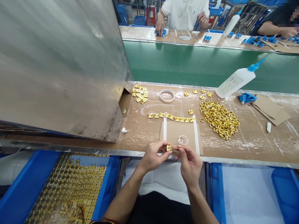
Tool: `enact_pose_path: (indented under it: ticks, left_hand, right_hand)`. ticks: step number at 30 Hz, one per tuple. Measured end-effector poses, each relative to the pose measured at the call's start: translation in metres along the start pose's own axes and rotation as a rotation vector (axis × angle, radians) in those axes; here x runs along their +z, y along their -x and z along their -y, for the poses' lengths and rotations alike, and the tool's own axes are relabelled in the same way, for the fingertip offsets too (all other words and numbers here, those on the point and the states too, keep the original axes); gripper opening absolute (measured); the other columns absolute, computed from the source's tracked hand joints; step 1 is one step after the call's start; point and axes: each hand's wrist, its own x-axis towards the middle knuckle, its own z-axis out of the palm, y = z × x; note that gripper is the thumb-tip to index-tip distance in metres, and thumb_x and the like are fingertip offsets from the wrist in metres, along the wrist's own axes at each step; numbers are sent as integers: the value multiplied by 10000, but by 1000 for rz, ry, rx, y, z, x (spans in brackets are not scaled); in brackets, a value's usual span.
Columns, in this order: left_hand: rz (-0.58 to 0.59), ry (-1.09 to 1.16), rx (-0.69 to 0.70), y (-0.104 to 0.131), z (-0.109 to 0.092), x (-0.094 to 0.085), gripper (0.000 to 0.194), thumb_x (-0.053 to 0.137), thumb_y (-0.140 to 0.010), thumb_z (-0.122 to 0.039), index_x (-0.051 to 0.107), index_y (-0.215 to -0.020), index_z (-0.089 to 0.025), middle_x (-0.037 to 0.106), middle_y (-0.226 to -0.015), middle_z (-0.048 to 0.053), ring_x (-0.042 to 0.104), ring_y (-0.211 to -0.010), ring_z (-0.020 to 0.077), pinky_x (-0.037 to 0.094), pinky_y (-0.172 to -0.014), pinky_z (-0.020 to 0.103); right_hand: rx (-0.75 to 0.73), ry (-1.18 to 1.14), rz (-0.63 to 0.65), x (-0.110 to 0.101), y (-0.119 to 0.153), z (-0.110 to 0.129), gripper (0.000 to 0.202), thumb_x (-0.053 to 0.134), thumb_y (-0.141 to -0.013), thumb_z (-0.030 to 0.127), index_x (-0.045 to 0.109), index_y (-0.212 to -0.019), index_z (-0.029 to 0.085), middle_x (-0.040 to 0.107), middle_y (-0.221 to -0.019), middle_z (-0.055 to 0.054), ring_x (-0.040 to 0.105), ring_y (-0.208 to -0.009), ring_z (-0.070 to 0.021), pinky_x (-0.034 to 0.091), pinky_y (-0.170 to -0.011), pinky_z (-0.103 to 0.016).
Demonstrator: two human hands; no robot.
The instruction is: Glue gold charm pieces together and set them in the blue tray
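Note:
Between the thumb and fingers of my left hand (153,157) is a small square gold-coloured metal piece (169,148). My right hand (191,163) pinches a thin stick (175,148), and its tip meets the gold piece. Just beyond my fingers, a small clear round cup (187,140) rests on a cardboard sheet (173,129) with white tape strips. Along the sheet's far edge runs a row of similar gold pieces (177,119). To the right lies a heap of gold rings (220,118). More square pieces (140,91) are clustered at the far left.
A large metal panel (70,68) stands at left. Further back are a white tape ring (167,100), a slanted glue-type bottle (235,82) and a green belt (168,62). Blue bins (112,177) flank me, the left one holding gold pieces. A person in white (187,12) works opposite.

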Motion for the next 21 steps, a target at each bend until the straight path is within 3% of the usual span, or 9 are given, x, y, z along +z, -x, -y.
enact_pose_path:
  ticks: [8, 21]
  left_hand:
    - [13, 10, 2, 0, 1, 0, 184, 655, -854, -248, 678, -1001, -139, 725, -812, 58, 702, -751, 176, 570, -712, 266]
    - [28, 16, -18, 0, 1, -1, 199, 651, -856, -255, 680, -1016, -141, 704, -782, 49, 664, -708, 162, 543, -664, 255]
  right_hand:
    - [5, 29, 10, -1, 0, 0, 230, 678, -931, 405, 752, -874, 194, 795, -780, -56, 633, -480, -134, 587, -485, -263]
    - [3, -3, 47, -3, -3, 0, 204, 670, -939, 382, 752, -870, 208, 802, -787, -43, 651, -467, -132, 599, -483, -260]
